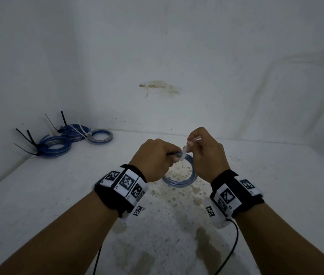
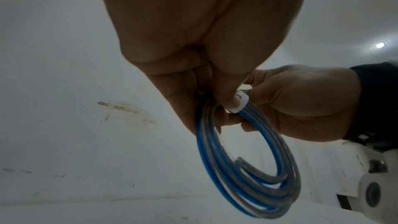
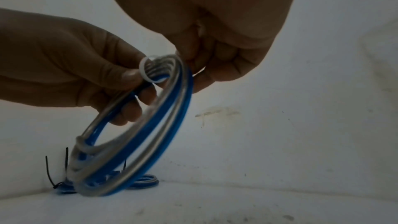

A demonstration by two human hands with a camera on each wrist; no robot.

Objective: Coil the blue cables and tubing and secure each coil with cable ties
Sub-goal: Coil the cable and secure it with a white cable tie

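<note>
A coil of blue and clear tubing hangs above the white table between both hands. My left hand grips the coil's top. A white cable tie is looped round the strands there. My right hand pinches the tie's free tail above the coil. The fingertips of both hands are partly hidden behind the knuckles in the head view.
Three tied blue coils lie at the table's back left corner, with black and white tie tails sticking up. White walls close in behind and at both sides. The table is stained near the middle.
</note>
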